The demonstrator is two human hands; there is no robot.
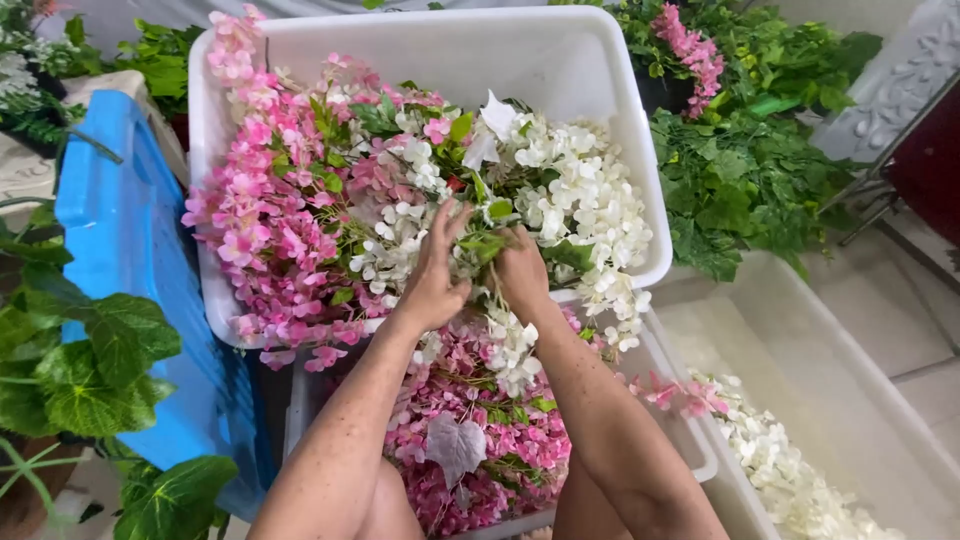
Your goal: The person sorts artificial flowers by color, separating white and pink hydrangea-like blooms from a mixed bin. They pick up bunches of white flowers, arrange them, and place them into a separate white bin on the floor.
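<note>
Now I see my left hand (pixel 434 272) spread open against the white artificial flower garland (pixel 560 200), while my right hand (pixel 520 270) grips its stems above the large white plastic tub (pixel 560 60) of pink blossoms (pixel 290 220).

- pale tiled floor (pixel 900 330) on the right, soft daylight all over
- blue plastic crate (pixel 120 230) standing at the left
- leafy green plants (pixel 740 170) piled top right
- ornate grey panel (pixel 895 85) leaning in the corner
</note>
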